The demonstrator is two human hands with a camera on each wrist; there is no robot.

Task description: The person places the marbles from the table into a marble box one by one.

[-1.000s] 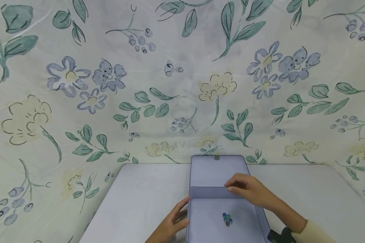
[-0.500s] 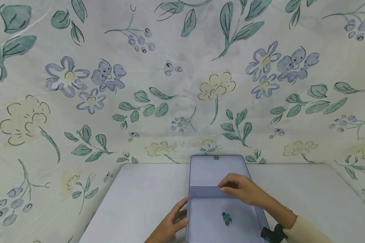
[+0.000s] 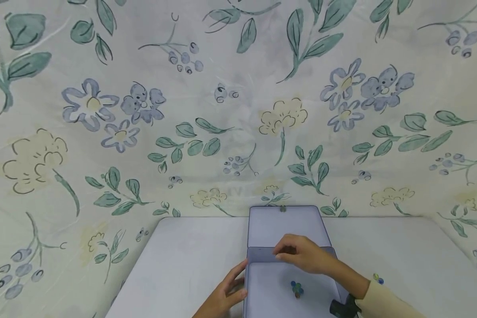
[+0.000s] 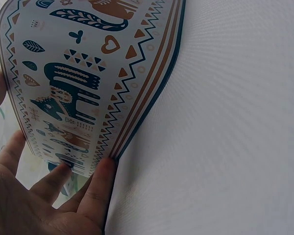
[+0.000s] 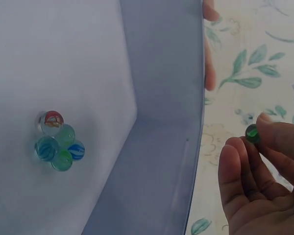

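Observation:
An open tin box (image 3: 262,293) lies on the table, its lid (image 3: 278,225) standing up at the back. Several glass marbles (image 3: 297,288) (image 5: 59,144) cluster on its floor. My right hand (image 3: 283,252) (image 5: 248,141) hovers over the box's back wall and pinches a small green marble (image 5: 252,132) between thumb and fingertips. My left hand (image 3: 232,287) (image 4: 81,178) rests against the box's left side, its straight fingers (image 4: 98,186) touching the patterned outer wall (image 4: 88,88). From the right wrist, the box's inner wall (image 5: 161,98) rises beside the marbles.
The white table (image 3: 191,265) stands against a floral cloth backdrop (image 3: 222,110) that also hangs at both sides. One loose marble (image 3: 377,278) lies on the table right of the box, near my right sleeve.
My right hand has slid left along the box's back wall. The left hand has stayed at the box's side. The loose marble on the table is now uncovered.

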